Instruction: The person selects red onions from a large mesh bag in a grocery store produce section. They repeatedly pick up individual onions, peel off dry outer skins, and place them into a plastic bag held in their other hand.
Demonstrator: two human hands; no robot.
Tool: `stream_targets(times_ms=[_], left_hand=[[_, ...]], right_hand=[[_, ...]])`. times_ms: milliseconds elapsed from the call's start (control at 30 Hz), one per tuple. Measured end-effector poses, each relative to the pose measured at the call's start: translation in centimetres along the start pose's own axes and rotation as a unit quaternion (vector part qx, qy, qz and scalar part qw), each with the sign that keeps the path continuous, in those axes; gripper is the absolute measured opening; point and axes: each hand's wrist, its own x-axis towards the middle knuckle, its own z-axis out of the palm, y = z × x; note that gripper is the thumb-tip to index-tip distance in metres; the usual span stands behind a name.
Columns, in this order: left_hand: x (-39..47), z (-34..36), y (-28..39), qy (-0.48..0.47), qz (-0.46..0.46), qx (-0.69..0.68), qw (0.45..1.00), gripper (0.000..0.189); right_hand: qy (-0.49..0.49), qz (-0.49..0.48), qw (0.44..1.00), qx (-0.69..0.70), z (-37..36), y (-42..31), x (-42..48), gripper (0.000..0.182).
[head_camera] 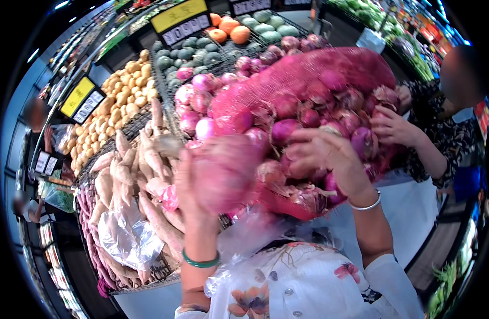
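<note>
A large red onion (226, 171), blurred by motion, is held up close to the camera in my left hand (197, 211), which wears a green bangle. My right hand (332, 159), with a silver bangle at the wrist, hovers over the loose red onions (286, 129), fingers apart and seemingly holding nothing. Those onions spill from a torn-open pink mesh sack (300, 73) lying across the pile. Below the held onion, a clear plastic bag (248, 235) hangs between my forearms.
Sweet potatoes (153, 159) with a crumpled plastic bag (127, 239) on them fill the left bin. Potatoes (127, 95), green squashes (188, 54) and orange pumpkins (230, 28) lie beyond. At right another person's hand (392, 125) is at the onions. Price signs (83, 99) stand above the bins.
</note>
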Motion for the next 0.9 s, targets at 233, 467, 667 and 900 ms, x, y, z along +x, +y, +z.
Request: stream_targets(times_ms=[233,467,667,900], left_hand=[[0.4,-6.5,2.2,-0.1,0.096,0.171,0.975,0.042],[-2.8,-11.0,-1.5,0.185,0.07,0.115,0.973,0.03],[-3.0,-13.6,-4.8,0.146,0.121,0.253,0.949,0.025],[-3.1,-13.9,-4.8,0.143,0.125,0.259,0.947,0.024]], right_hand=[[0.121,-0.036,0.984,-0.127,-3.2,3.2,-5.6,0.03],[0.141,-0.185,0.837,-0.495,-0.8,4.1,-3.1,0.063],[0.098,-0.124,0.793,-0.589,0.3,6.6,0.2,0.087],[0.147,-0.111,0.927,-0.326,-3.0,6.3,1.5,0.076]])
